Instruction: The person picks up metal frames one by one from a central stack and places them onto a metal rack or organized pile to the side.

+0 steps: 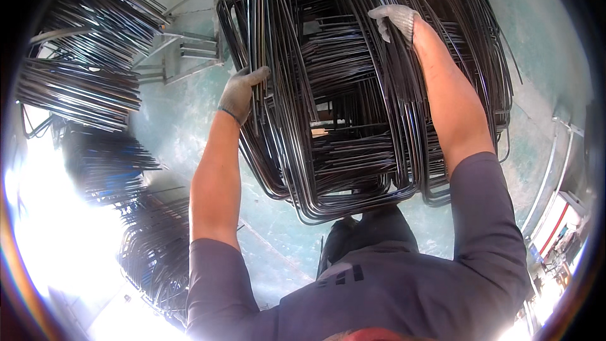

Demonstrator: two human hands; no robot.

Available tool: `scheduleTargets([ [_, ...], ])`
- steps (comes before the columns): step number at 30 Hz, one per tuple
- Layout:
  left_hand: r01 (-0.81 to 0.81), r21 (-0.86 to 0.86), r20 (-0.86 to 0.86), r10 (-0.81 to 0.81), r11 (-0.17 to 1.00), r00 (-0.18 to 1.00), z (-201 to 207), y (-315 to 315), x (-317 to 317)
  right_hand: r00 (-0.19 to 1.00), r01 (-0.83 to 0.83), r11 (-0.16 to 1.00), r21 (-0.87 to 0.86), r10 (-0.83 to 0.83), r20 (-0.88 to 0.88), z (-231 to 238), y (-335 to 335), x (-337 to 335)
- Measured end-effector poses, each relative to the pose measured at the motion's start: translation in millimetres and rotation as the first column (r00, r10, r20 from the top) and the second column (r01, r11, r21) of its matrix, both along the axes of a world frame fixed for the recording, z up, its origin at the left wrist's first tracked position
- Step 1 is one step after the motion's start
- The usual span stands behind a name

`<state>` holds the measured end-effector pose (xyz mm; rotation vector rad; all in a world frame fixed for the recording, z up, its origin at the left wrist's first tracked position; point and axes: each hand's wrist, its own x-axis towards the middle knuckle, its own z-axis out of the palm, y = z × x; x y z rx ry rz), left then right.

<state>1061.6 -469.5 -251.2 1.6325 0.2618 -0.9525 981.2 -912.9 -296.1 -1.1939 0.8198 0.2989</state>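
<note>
A big stack of dark, shiny metal rods (297, 151), bent into U shapes with rounded corners, lies in front of me. My left hand (240, 93), in a grey knit work glove, grips rods along the stack's left side, thumb across them and the other fingers hidden underneath. Farther away and to the right, my right hand (396, 20), in a similar glove, is closed over a bundle of the rods. The rounded bends of the stack come close to my body. Through gaps in its middle, more layers of rods show.
Several more piles of dark bent rods (88, 91) stand along the left, beside metal frame stands (201, 47). The floor (170, 98) is pale green. Strong glare washes out the lower left. At the far right are metal rails (555, 164) and a red-and-white object (555, 230).
</note>
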Motion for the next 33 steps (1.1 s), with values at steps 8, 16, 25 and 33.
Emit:
scheduleTargets([
  [8, -0.145, 0.341, 0.368, 0.010, 0.929, 0.930, -34.2, 17.0, -10.1, 0.999, -0.036, 0.999, 0.001, 0.036, -0.035, -28.7, -8.0, -8.4],
  [16, -0.213, 0.037, -0.012, 0.213, 0.976, 0.977, -68.0, 13.5, -4.5, 0.997, 0.040, 0.998, 0.044, -0.037, -0.065, -35.2, 4.4, -14.0],
  [25, -0.303, -0.211, -0.043, 0.300, 0.930, 0.953, -84.1, 55.7, -81.8, 0.996, 0.038, 0.997, 0.060, -0.033, -0.079, -34.2, 3.5, -7.7],
  [33, -0.588, 0.055, -0.081, 0.591, 0.807, 0.803, -46.7, 98.2, -167.1, 0.995, 0.021, 0.998, 0.053, -0.015, -0.098, -51.3, 2.2, -11.0],
])
